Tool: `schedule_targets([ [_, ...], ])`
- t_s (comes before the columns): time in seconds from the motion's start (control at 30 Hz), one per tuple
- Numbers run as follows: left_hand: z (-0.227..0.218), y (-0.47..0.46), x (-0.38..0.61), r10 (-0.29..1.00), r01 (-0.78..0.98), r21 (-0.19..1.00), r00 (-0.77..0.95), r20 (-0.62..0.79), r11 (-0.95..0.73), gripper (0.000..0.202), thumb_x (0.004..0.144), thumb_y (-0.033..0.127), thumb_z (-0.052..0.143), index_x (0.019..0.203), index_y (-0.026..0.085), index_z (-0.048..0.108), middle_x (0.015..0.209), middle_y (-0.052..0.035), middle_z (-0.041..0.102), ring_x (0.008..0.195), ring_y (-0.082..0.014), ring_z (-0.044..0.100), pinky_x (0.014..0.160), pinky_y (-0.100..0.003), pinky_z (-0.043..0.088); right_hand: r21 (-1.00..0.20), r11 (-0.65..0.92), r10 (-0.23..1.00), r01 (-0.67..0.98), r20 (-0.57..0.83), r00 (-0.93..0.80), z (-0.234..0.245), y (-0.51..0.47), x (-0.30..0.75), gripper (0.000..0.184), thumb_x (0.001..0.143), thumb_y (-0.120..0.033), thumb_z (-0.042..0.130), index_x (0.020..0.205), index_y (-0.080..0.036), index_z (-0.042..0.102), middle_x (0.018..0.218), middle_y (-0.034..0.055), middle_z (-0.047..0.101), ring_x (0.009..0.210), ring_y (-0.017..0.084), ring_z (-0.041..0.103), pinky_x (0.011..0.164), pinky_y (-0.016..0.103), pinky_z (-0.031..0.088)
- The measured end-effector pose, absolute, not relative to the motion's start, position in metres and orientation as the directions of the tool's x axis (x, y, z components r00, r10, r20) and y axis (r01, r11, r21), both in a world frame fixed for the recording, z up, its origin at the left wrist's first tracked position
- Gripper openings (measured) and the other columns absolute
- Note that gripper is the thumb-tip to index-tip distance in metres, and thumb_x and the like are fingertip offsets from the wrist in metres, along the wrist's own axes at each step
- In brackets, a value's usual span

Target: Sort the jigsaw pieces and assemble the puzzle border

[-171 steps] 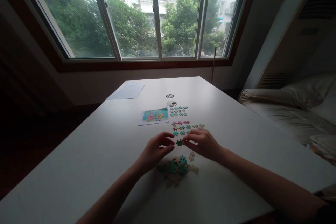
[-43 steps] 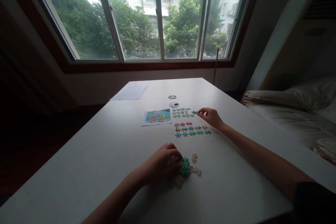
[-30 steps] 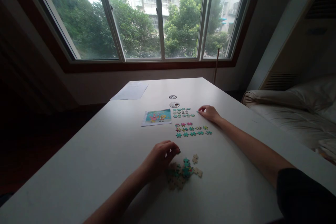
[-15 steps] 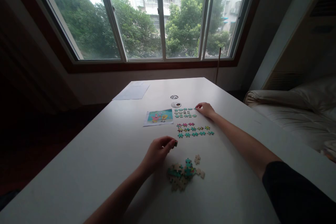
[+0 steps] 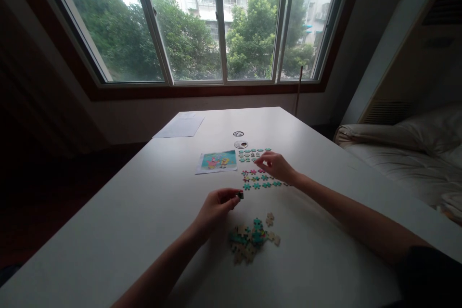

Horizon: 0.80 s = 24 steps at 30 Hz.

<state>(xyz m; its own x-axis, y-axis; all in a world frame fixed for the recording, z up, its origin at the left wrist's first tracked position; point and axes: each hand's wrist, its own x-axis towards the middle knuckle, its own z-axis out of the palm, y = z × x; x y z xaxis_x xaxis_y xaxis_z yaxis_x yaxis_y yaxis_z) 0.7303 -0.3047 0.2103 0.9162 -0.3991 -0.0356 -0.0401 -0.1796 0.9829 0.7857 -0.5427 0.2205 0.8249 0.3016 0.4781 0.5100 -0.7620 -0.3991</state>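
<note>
White surface [image 5: 144, 211], wide and pale under the window light. The left hand [image 5: 216, 207] is up off it, fingers [image 5: 231, 200] pinched on a small dark piece [image 5: 240, 195], which hangs in the air just above and behind the pile [image 5: 252, 239] of loose pieces. That pile sits close to the near edge, teal and cream, jumbled. Over to the right hand [image 5: 276, 166]: it hovers over the sorted rows [image 5: 258, 179], with its fingers [image 5: 262, 156] curled toward the far group [image 5: 249, 155]. Whether they grip anything, I cannot tell. Teal and pink pieces lie in neat lines beneath the palm. Just left of the rows lies the picture [image 5: 217, 161], flat. Behind it are two small discs [image 5: 240, 144], and well apart at the far left corner, a sheet [image 5: 179, 126].
</note>
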Motion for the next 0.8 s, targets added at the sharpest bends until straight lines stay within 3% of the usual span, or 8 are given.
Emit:
schedule_targets([
  [0.07,0.21,-0.306,0.729,-0.428,-0.063,0.986,0.904,-0.01,-0.157,0.031,0.068,0.03,0.063,0.093,0.011,0.066,0.081,-0.0078,0.068,0.068,-0.0156,0.058,0.061,-0.026,0.043,-0.369,-0.652,0.447,0.662,0.518,0.729,0.222,-0.528,0.753,0.017,0.083,-0.024,0.053,0.093,-0.022,0.066,0.086,0.0029,0.062,0.066,0.009,0.055,0.062,0.021,0.044],
  [0.2,0.215,-0.311,0.722,-0.493,-0.135,0.972,0.87,0.022,-0.195,0.022,0.07,0.027,0.062,0.084,0.012,0.067,0.083,-0.0075,0.069,0.076,-0.0186,0.06,0.071,-0.029,0.044,-0.287,-0.595,0.559,0.751,0.524,0.643,0.224,-0.515,0.703,0.024,0.085,-0.023,0.049,0.106,-0.026,0.06,0.088,0.0028,0.062,0.069,0.01,0.055,0.06,0.021,0.043],
  [0.43,0.217,-0.316,0.717,-0.533,-0.286,0.909,0.842,0.086,-0.304,0.02,0.073,0.031,0.06,0.078,0.014,0.068,0.078,-0.006,0.067,0.072,-0.0174,0.059,0.062,-0.025,0.045,-0.148,-0.639,0.558,0.754,0.586,0.588,0.217,-0.517,0.686,0.015,0.085,-0.03,0.051,0.091,-0.024,0.064,0.077,0.0015,0.063,0.063,0.011,0.055,0.058,0.023,0.039],
  [0.63,0.216,-0.319,0.714,-0.602,-0.147,0.975,0.798,0.017,-0.168,0.019,0.072,0.028,0.062,0.082,0.012,0.064,0.072,-0.0036,0.066,0.065,-0.0143,0.058,0.061,-0.025,0.045,-0.123,-0.646,0.55,0.753,0.609,0.572,0.216,-0.513,0.685,0.014,0.085,-0.03,0.051,0.081,-0.022,0.062,0.075,0.0002,0.063,0.061,0.01,0.054,0.059,0.024,0.038],
  [0.8,0.219,-0.319,0.713,-0.595,-0.144,0.982,0.803,0.042,-0.125,0.029,0.071,0.03,0.063,0.093,0.012,0.059,0.068,-0.0025,0.063,0.063,-0.0136,0.056,0.059,-0.025,0.044,-0.129,-0.639,0.555,0.759,0.605,0.571,0.219,-0.514,0.684,0.014,0.085,-0.028,0.051,0.079,-0.022,0.061,0.074,0.0,0.063,0.061,0.01,0.055,0.06,0.024,0.038],
])
